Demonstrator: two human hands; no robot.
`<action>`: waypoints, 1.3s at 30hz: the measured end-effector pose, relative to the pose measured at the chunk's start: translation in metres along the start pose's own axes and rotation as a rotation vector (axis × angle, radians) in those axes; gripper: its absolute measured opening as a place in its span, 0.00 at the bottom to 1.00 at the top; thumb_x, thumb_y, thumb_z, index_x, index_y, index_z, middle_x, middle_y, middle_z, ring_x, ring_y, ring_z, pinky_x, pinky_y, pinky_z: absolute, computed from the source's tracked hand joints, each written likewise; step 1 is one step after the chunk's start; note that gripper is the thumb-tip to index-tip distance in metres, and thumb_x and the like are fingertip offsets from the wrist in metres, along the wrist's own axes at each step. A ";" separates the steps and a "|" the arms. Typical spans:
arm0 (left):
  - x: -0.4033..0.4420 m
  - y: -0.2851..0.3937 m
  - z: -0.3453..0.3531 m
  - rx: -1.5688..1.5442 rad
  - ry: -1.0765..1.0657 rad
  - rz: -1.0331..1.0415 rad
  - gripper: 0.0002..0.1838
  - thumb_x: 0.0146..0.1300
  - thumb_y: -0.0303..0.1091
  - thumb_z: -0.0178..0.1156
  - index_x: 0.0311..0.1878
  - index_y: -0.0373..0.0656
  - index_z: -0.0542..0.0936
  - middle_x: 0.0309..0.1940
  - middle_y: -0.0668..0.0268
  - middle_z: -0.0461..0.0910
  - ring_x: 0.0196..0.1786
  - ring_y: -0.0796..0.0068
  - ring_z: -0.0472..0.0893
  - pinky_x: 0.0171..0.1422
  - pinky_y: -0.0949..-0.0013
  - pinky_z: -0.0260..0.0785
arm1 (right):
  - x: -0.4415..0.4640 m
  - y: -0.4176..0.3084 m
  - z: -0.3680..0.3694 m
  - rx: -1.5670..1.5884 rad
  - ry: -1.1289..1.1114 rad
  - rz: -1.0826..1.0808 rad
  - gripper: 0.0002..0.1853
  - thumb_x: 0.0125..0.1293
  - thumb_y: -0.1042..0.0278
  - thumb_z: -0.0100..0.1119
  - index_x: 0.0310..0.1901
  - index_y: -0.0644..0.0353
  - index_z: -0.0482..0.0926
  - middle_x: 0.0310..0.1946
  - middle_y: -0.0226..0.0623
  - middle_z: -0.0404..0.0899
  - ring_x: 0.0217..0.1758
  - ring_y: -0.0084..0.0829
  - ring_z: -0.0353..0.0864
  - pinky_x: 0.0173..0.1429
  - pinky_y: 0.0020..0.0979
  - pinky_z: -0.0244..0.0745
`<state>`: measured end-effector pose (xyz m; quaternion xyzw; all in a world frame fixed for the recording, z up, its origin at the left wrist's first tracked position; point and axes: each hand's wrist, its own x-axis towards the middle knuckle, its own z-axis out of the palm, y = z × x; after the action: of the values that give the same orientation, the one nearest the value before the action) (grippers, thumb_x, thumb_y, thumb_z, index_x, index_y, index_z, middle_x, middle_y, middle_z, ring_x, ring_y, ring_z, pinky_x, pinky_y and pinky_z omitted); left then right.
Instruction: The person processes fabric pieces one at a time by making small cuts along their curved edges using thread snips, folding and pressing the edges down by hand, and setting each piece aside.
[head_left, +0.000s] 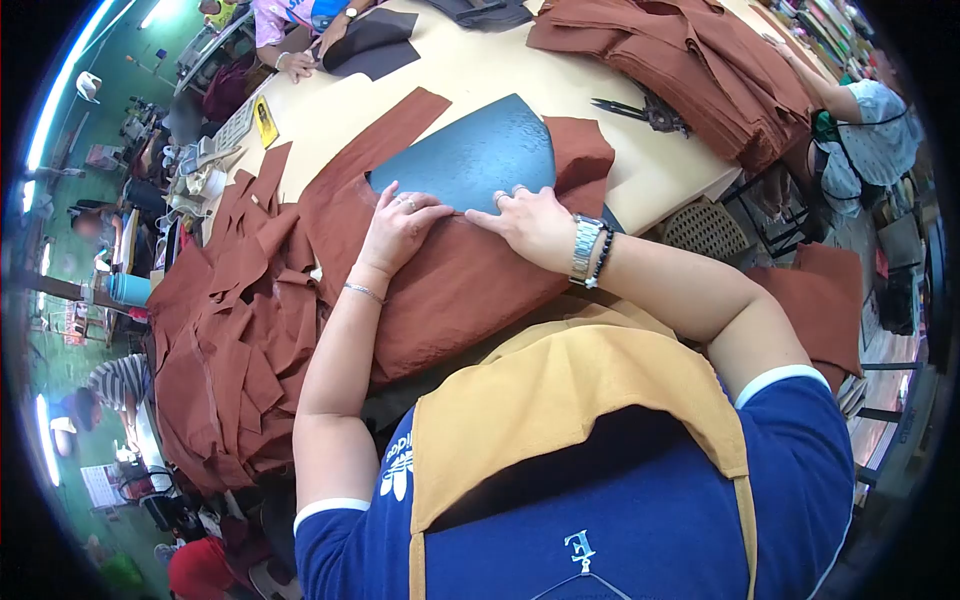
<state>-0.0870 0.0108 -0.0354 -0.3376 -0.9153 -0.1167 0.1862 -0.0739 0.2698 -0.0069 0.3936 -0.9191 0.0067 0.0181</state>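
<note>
A blue-grey curved panel [480, 150] lies on rust-brown fabric [450, 290] at the near edge of the table. My left hand [402, 228] is at the panel's lower left edge, thumb and fingertips pinched at the cloth edge. Across a small gap, my right hand [530, 222] rests at the panel's lower right edge, its index finger pointing toward the left hand and its fingers bent on the cloth edge. Both hands touch the brown fabric where it meets the panel.
Brown cut pieces [240, 330] hang over the left table edge. A brown fabric stack [690, 70], black scissors [625, 108] and a yellow object [265, 122] lie on the table [470, 60]. Co-workers' hands [296, 66] are at the far left and right edges.
</note>
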 end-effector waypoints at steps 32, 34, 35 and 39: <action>-0.031 0.110 -0.031 -0.124 -0.318 -0.488 0.40 0.65 0.65 0.55 0.73 0.49 0.66 0.78 0.50 0.53 0.80 0.47 0.51 0.78 0.35 0.45 | 0.024 0.077 -0.008 0.381 0.400 -0.006 0.18 0.64 0.63 0.64 0.53 0.59 0.77 0.56 0.47 0.77 0.60 0.47 0.77 0.64 0.45 0.71; -0.033 0.121 -0.021 -0.083 -0.264 -0.526 0.42 0.65 0.66 0.55 0.74 0.48 0.64 0.78 0.50 0.52 0.80 0.47 0.50 0.77 0.34 0.44 | 0.015 0.073 0.013 0.320 0.381 -0.026 0.20 0.65 0.59 0.64 0.55 0.59 0.77 0.58 0.48 0.77 0.61 0.47 0.76 0.65 0.45 0.71; -0.034 0.126 -0.019 -0.064 -0.243 -0.544 0.42 0.65 0.66 0.55 0.74 0.48 0.63 0.78 0.49 0.52 0.80 0.48 0.49 0.77 0.33 0.44 | 0.010 0.073 0.020 0.276 0.403 -0.032 0.21 0.65 0.58 0.64 0.56 0.58 0.76 0.58 0.48 0.76 0.61 0.47 0.76 0.65 0.45 0.70; -0.040 0.122 -0.012 -0.258 -0.111 -0.551 0.44 0.62 0.65 0.59 0.74 0.49 0.63 0.76 0.44 0.54 0.77 0.43 0.56 0.76 0.48 0.57 | 0.006 0.087 0.023 0.360 0.367 -0.070 0.23 0.66 0.58 0.63 0.60 0.58 0.75 0.60 0.48 0.75 0.63 0.47 0.75 0.65 0.43 0.70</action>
<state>0.0249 0.0746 -0.0310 -0.1035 -0.9588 -0.2592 0.0528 -0.1415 0.3249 -0.0294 0.4144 -0.8701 0.2411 0.1146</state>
